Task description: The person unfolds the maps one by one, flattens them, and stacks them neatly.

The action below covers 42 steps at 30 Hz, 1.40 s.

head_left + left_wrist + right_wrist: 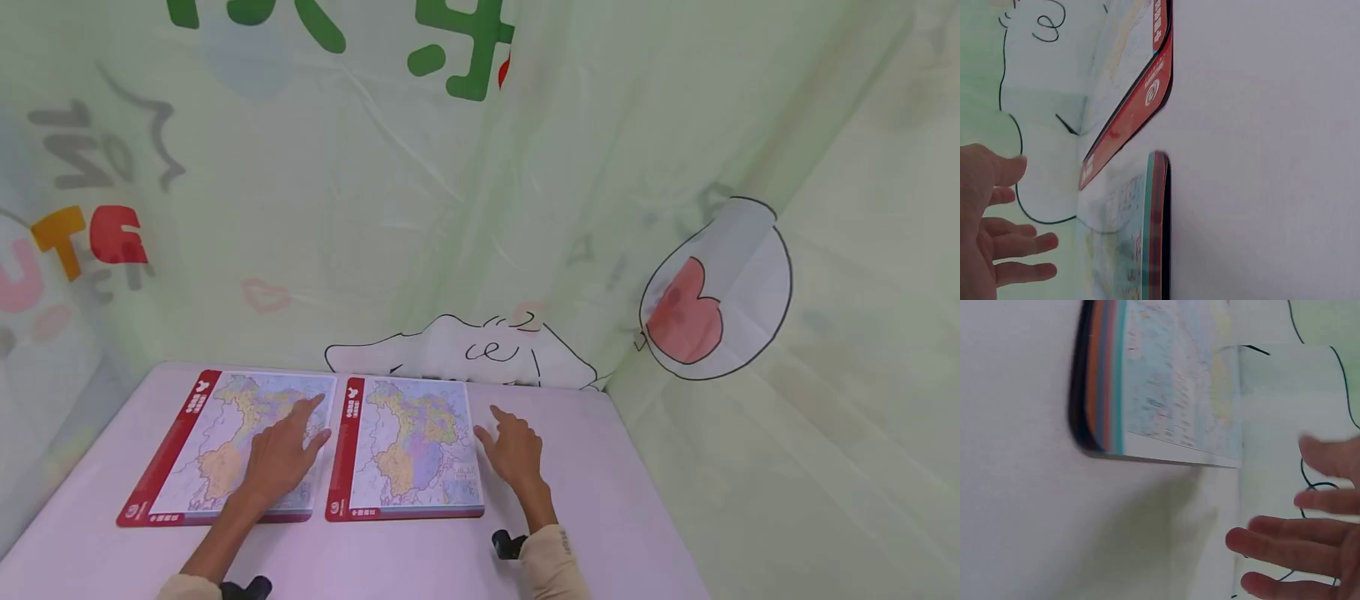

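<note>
Two flat map boards with red borders down their left sides lie side by side. Over the left map board [187, 467] hovers my left hand [279, 454], its fingers extended toward the board's upper right and its thumb spread. In the left wrist view that hand [997, 231] holds nothing. Just off the right edge of the right map board [382, 450] is my right hand [516, 450], index finger and thumb pointing forward and left. The right wrist view shows this hand [1310, 531] with fingers apart, beside the board's layered coloured edge [1107, 381].
The boards lie on a pale table [592, 492]. A printed curtain [420, 208] with letters and drawings hangs behind the table and along both sides. Dark wrist camera mounts [508, 544] sit by both sleeves.
</note>
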Available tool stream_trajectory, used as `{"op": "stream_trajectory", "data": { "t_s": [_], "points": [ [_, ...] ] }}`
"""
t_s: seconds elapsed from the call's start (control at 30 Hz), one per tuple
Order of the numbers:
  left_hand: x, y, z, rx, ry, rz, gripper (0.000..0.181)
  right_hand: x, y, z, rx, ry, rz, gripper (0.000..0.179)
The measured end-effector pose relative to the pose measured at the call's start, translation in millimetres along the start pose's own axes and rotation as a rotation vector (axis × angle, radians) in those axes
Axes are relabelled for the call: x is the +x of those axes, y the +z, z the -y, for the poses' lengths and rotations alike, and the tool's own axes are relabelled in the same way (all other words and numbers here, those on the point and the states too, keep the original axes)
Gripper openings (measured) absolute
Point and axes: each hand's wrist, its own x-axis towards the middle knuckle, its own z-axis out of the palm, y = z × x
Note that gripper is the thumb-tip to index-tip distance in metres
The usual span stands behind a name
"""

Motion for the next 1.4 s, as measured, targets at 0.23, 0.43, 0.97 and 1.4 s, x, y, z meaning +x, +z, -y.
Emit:
{"op": "stream_trajectory", "data": {
  "t_s": [0.23,0.43,0.97,1.4],
  "points": [
    [11.0,29.6,-25.1,-0.127,-0.142,0.005,0.042,-3.2,22.0,4.9,0.121,0.185,-0.068,0.036],
    [12.5,44.7,-45.3,-0.13,-0.235,0.093,0.04,-10.2,24.4,18.2,0.292,0.261,0.015,0.031],
    [15.7,59.6,-30.9,-0.373,-0.378,0.022,0.04,-13.0,32.9,15.6,0.437,0.317,-0.028,0.03],
    [19.6,51.9,-30.1,-0.43,-0.365,-0.003,0.038,-6.3,45.9,7.4,0.578,0.477,-0.075,0.033]
  ]
}}
